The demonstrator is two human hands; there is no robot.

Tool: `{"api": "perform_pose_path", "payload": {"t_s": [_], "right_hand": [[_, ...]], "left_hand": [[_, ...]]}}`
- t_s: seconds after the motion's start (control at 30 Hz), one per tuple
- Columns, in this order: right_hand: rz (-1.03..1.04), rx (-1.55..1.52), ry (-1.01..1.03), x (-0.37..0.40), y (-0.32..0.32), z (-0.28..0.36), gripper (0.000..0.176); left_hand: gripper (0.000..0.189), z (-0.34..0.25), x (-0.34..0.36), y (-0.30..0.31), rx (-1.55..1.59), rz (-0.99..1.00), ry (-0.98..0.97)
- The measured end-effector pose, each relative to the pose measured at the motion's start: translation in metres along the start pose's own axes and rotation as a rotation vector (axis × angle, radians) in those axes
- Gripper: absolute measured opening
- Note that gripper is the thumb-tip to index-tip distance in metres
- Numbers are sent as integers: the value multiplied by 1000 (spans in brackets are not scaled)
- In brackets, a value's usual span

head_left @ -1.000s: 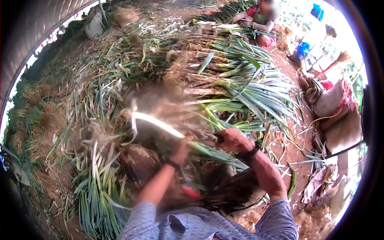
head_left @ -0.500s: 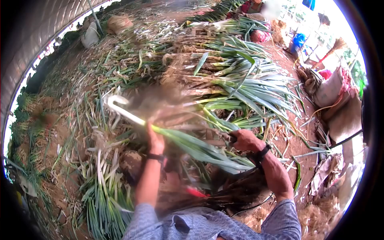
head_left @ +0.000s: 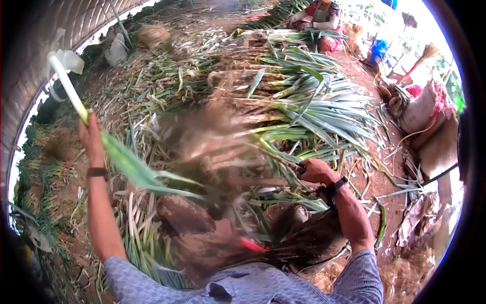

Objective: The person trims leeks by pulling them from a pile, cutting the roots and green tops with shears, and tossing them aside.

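Observation:
My left hand (head_left: 92,142) is raised at the left, its fingers closed around a leek (head_left: 126,161). The pale shaft points up and left, while the green leaves trail down to the right, slightly blurred. Low at the centre right, my right hand (head_left: 318,172) is wrapped round the dark handle of a tool (head_left: 301,167); its working end cannot be made out among the leaves. Beyond that hand lies a wide pile of leeks (head_left: 304,114), roots to the left and leaves to the right. Below my left forearm rests a bunch of peeled leeks (head_left: 136,223).
A person (head_left: 324,17) sits at the far end of the pile. Sacks (head_left: 417,109) and a blue bag (head_left: 378,49) stand along the right side. Loose leaves and trimmings (head_left: 157,76) cover the ground at the left. My knees (head_left: 185,215) are close in front. A smear blurs the middle.
My left hand has swung up and left with the leek, away from my right hand. My right hand has barely moved. The far person has come further into view.

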State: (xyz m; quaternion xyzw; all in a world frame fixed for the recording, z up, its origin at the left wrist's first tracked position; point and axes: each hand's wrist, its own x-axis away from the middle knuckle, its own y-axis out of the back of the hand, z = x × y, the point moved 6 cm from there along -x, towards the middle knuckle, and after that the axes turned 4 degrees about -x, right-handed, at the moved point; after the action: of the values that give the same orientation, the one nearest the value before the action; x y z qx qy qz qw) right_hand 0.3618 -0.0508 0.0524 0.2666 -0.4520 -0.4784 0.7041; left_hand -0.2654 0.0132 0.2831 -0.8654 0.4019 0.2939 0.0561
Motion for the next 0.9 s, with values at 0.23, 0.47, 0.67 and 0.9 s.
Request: {"api": "perform_pose_path", "payload": {"t_s": [0.23,0.47,0.67,0.9], "right_hand": [[11,10,51,-15,-4,-1,35],[14,-81,35,-28,0,4,33],[-46,-83,67,-26,2,1,34],[-59,-140,-24,-14,15,-21,35]], "left_hand": [[37,74,-7,121,-1003,181,-187],[38,171,120,-70,-618,644,-69],[70,138,238,-308,-636,1007,-334],[67,119,274,-382,-672,1013,-485]]}}
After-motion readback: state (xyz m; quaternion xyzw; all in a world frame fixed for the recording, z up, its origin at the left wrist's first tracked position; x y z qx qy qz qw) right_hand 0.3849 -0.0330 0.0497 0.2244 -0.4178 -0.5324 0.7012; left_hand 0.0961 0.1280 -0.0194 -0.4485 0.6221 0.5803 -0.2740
